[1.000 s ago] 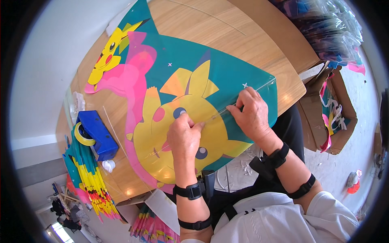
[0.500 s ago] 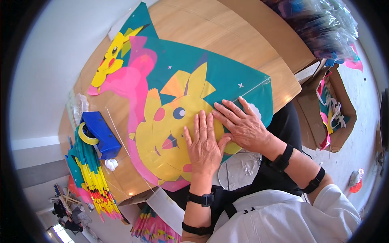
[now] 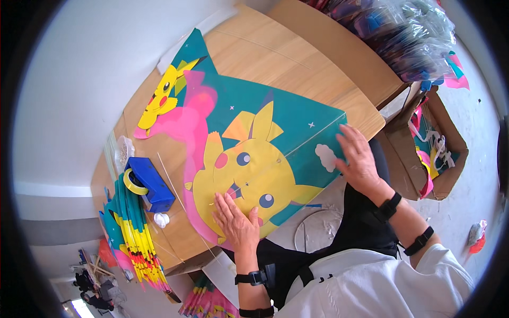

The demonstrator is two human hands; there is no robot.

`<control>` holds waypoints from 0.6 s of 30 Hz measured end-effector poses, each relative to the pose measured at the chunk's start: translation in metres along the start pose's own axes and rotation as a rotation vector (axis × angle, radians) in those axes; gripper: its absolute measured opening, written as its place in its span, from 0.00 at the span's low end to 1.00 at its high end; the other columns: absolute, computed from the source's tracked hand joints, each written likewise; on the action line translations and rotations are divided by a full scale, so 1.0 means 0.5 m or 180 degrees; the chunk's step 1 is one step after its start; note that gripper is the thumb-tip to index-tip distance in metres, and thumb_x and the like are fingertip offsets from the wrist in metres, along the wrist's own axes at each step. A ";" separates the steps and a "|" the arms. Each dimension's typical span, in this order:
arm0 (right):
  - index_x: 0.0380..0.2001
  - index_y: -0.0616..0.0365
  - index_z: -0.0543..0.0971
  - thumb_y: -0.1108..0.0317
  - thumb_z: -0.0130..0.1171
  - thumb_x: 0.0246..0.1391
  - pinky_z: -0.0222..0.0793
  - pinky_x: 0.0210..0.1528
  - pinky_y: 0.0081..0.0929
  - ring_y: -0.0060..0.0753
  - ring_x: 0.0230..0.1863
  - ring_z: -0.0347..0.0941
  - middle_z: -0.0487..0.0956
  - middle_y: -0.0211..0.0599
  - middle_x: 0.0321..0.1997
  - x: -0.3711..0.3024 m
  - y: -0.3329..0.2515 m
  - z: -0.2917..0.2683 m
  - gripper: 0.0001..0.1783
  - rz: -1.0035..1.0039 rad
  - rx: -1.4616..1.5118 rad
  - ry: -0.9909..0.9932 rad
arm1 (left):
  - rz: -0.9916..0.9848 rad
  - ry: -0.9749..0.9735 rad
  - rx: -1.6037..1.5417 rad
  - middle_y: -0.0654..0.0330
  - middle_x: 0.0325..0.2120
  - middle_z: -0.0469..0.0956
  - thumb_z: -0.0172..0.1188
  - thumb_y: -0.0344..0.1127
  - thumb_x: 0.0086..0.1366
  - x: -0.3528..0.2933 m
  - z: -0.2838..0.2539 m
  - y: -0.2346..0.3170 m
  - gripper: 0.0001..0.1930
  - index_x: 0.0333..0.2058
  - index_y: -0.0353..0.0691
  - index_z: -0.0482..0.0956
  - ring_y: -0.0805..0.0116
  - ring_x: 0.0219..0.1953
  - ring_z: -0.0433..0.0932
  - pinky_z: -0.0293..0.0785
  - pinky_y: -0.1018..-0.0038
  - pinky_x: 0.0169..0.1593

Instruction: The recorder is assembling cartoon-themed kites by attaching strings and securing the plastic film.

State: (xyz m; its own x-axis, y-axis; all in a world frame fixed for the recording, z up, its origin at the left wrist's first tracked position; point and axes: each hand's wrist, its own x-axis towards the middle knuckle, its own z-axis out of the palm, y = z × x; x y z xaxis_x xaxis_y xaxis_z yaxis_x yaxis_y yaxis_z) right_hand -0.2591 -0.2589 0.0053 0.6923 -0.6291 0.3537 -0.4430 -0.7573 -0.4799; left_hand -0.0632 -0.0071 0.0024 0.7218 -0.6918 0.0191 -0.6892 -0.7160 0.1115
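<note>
A teal kite sheet [image 3: 297, 100], printed with a large yellow cartoon figure and pink patches, lies spread over the wooden table. A thin pale rod [image 3: 313, 136] runs slantwise across it from the right corner toward the figure's mouth; its lower end is hard to make out. My left hand [image 3: 237, 221] rests flat on the yellow print below the mouth, fingers stretched out. Beside the white cloud print at the sheet's right edge is my right hand [image 3: 359, 159], its fingers apart and holding nothing. Whether its fingertips touch the sheet I cannot tell.
A blue tape dispenser [image 3: 154, 188] with a yellow roll stands on the wooden table [image 3: 254, 37], left of the sheet. Near it lie folded kites [image 3: 134, 233] and a small white lump [image 3: 161, 220]. An open cardboard box [image 3: 450, 138] and plastic-wrapped bundles [image 3: 395, 32] are at right.
My hands have moved apart. The left slid down and left over the print; the right shifted right to the sheet's edge, uncovering the rod and cloud. The whole view has shifted slightly.
</note>
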 end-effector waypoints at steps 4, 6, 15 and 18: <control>0.36 0.63 0.72 0.76 0.57 0.51 0.67 0.39 0.20 0.22 0.36 0.70 0.74 0.30 0.33 -0.068 0.006 0.029 0.08 0.2252 0.3221 0.0926 | 0.0614 -0.0271 -0.0372 0.44 0.65 0.47 0.59 0.48 0.57 -0.018 -0.006 0.061 0.42 0.63 0.35 0.50 0.47 0.67 0.45 0.40 0.46 0.65; 0.38 0.64 0.74 0.76 0.60 0.49 0.67 0.40 0.22 0.24 0.35 0.70 0.76 0.32 0.34 -0.086 -0.004 0.036 0.12 0.2998 0.3757 0.0222 | 0.0934 -0.0469 -0.0231 0.44 0.65 0.47 0.61 0.52 0.55 -0.028 -0.005 0.112 0.43 0.62 0.35 0.52 0.43 0.67 0.45 0.41 0.39 0.62; 0.44 0.62 0.75 0.70 0.64 0.49 0.77 0.35 0.28 0.30 0.33 0.78 0.80 0.37 0.39 -0.057 -0.124 -0.037 0.18 0.2757 0.4923 -0.1577 | 0.1487 -0.0088 -0.0749 0.47 0.58 0.61 0.65 0.42 0.50 -0.083 -0.035 0.162 0.39 0.59 0.37 0.60 0.48 0.60 0.60 0.53 0.46 0.60; 0.46 0.61 0.74 0.71 0.66 0.47 0.76 0.36 0.24 0.31 0.36 0.79 0.80 0.38 0.39 -0.043 -0.114 -0.101 0.22 0.1715 0.5618 -0.2170 | 0.1319 0.0344 -0.1487 0.49 0.46 0.74 0.58 0.26 0.50 -0.075 -0.034 0.129 0.27 0.52 0.37 0.70 0.50 0.50 0.72 0.63 0.55 0.55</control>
State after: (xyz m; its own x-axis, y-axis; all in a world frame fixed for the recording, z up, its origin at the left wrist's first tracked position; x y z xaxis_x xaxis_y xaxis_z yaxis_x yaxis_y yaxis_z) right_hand -0.2772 -0.2112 0.0655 0.9602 -0.2079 -0.1865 0.0206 0.7186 -0.6951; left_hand -0.1337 -0.0258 0.0256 0.4201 -0.8720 0.2513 -0.8300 -0.2573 0.4948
